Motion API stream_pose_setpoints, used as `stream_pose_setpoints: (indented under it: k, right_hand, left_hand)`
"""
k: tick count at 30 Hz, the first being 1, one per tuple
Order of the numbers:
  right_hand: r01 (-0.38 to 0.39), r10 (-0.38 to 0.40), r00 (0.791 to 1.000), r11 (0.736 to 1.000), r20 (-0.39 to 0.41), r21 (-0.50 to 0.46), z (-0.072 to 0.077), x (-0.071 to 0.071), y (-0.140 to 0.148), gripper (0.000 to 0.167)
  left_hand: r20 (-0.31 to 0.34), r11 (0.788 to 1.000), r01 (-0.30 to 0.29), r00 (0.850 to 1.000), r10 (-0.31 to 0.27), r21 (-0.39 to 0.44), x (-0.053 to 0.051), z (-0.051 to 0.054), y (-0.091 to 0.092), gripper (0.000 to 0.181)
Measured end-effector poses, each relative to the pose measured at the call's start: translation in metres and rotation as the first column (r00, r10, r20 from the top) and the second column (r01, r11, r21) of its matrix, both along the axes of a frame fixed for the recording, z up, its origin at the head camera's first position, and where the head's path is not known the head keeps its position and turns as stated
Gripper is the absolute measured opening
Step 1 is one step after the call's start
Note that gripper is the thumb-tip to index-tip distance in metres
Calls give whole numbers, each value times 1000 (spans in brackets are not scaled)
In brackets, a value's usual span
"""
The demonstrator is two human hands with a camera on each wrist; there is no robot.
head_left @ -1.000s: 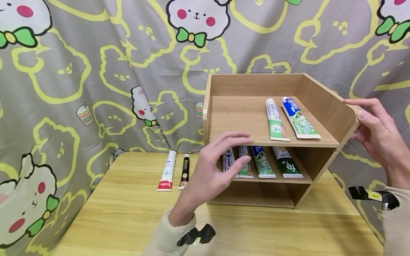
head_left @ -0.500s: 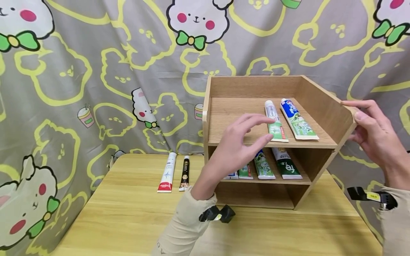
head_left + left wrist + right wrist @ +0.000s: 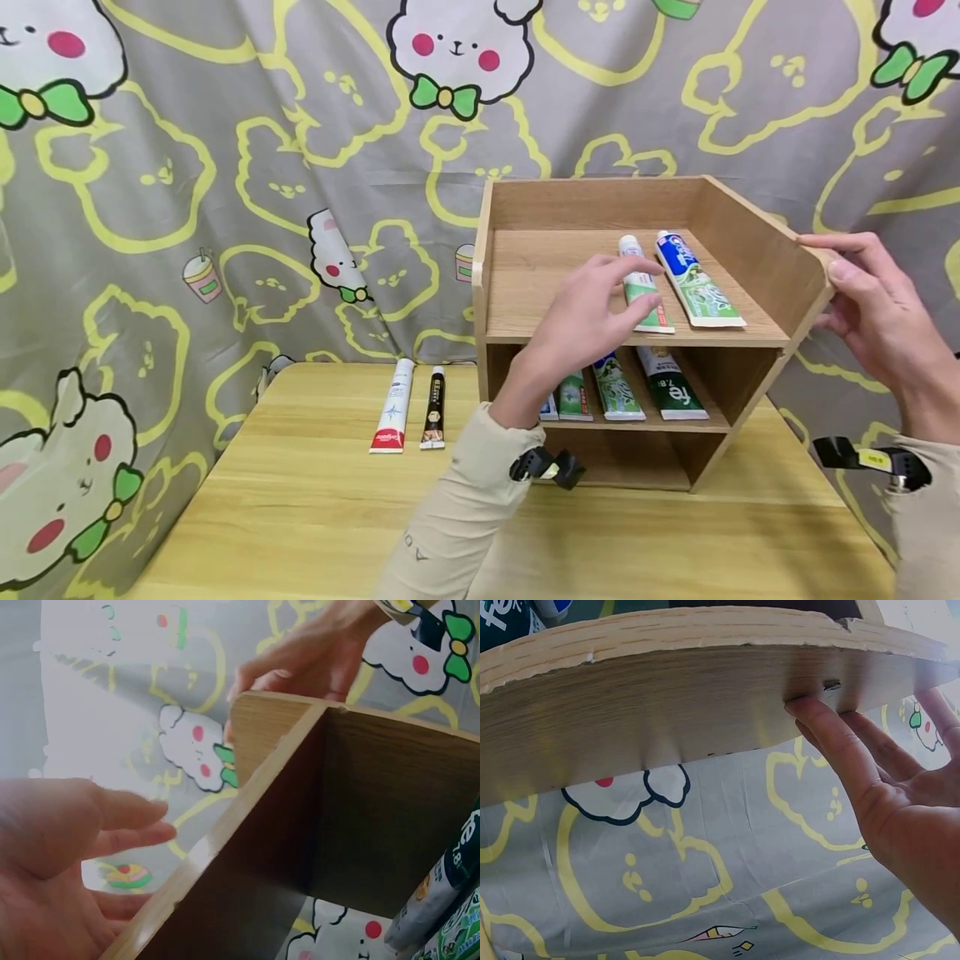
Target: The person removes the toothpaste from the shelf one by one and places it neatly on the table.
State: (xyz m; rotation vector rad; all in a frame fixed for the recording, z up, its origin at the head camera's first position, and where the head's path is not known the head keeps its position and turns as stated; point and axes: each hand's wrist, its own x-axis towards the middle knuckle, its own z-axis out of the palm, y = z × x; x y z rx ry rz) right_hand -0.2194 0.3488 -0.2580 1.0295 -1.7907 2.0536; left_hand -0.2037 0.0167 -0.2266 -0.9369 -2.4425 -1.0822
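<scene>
In the head view my left hand (image 3: 588, 312) hovers at the front of the top shelf, fingers and thumb spread over a white-and-green toothpaste tube (image 3: 642, 292); contact cannot be told. Beside that tube lies a blue-and-green tube (image 3: 697, 283). My right hand (image 3: 885, 308) holds the right side panel of the wooden rack (image 3: 600, 198) at its front top corner. From the right wrist, that hand (image 3: 900, 780) has its fingertips against the panel's outer face (image 3: 667, 705). The left wrist view shows my left hand (image 3: 60, 855) with parted fingers by a board edge.
The middle shelf holds several tubes, among them a dark green one (image 3: 672, 387), partly hidden by my left arm. On the table (image 3: 300, 500), left of the rack, lie a white-and-red tube (image 3: 392, 412) and a black tube (image 3: 434, 408). A patterned curtain (image 3: 225, 167) hangs behind.
My left hand has moved right and up from the rack's front to the white-and-green tube on the top shelf. My right hand keeps its place on the side panel.
</scene>
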Motion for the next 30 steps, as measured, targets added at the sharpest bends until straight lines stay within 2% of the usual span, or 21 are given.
stream_pose_setpoints:
  k: [5,10,14,19,24,30]
  right_hand:
    - [30,-30,1000,999,3,19,-1,1,3,43]
    - [76,-76,997,996,10,43,-1,3,3,42]
    - [83,-83,997,995,8,48,0,3,3,42]
    - [26,-26,1000,1000,2,14,1,1,3,43]
    - [-58,58,998,998,-2,-23,1,0,2,45]
    - [-27,27,1000,1000,4,0,2,0,0,44]
  left_hand:
    - [44,990,-71,996,77,-121,-6,2,14,32]
    - [84,954,-154,980,181,-258,-9,7,25,27]
    - [81,934,-164,977,199,-319,-13,12,28,26]
    - [101,923,-162,973,209,-349,-17,18,32,27]
    - [152,926,-159,963,222,-342,-20,24,34,24]
    - [229,947,-153,948,221,-281,-21,28,36,21]
